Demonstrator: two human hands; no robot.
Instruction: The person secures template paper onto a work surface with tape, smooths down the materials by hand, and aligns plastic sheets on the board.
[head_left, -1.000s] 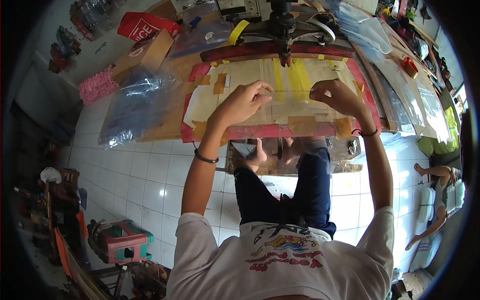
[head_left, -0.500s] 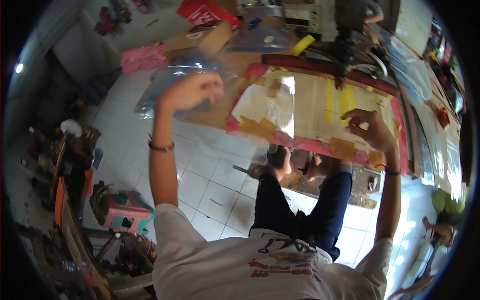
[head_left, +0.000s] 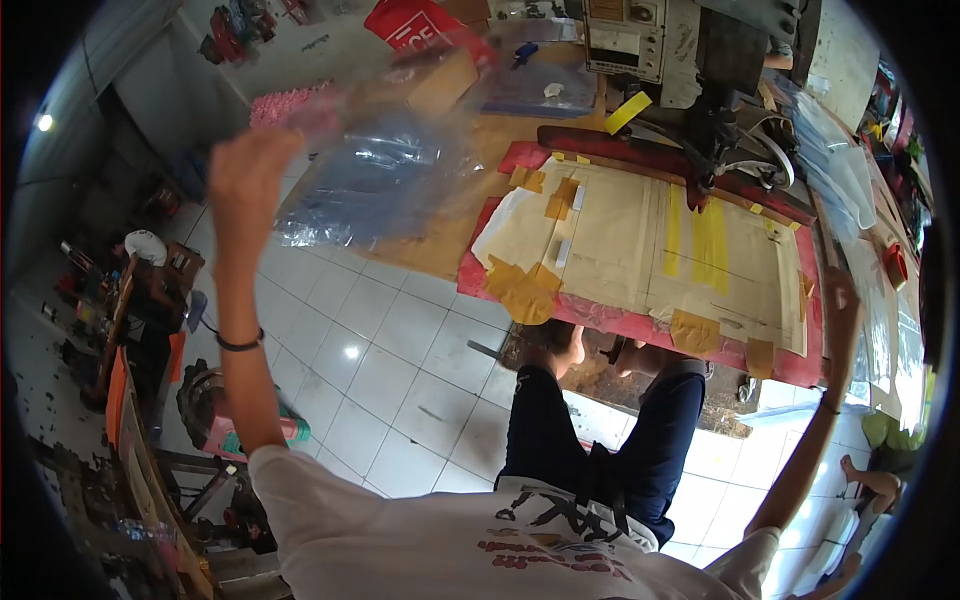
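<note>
Left hand (head_left: 255, 165) gripping blurred clear plastic (head_left: 345, 112).
Right hand (head_left: 842, 300) is hovering beside the taped board (head_left: 620, 235); I cannot tell its opening.

Holding out blurred left fingers (head_left: 280, 143), with bluish plastic (head_left: 372, 178) to their right, and right fingers (head_left: 838, 285), a red-edged board (head_left: 620, 240) to their left.

White printed T-shirt (head_left: 400, 535), dark navy trousers (head_left: 548, 425), bare feet (head_left: 573, 347).
Black and red lettering (head_left: 560, 535) marks the shirt; a black bracelet (head_left: 240, 344) rings the left forearm (head_left: 246, 390), a dark band (head_left: 829, 406) the right forearm (head_left: 798, 465).
</note>
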